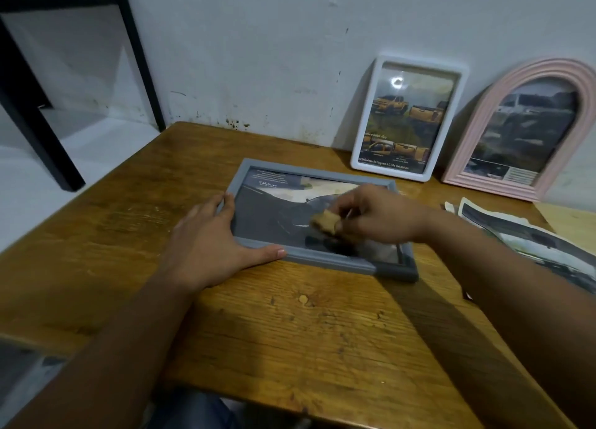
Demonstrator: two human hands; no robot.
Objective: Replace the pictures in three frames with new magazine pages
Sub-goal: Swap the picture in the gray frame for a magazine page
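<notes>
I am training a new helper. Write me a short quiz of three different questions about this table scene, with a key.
1. True or false: the grey frame lies flat on the wooden table.
2. Which frames lean against the wall? A) the grey frame only B) the white frame and the pink arched frame C) none
3. Fill in: the right hand pinches a small tan ____ over the glass, while the left hand rests flat at the grey frame's left edge.

Key: 1 true; 2 B; 3 cloth (it looks like a folded wiping cloth, though it is blurred).
</notes>
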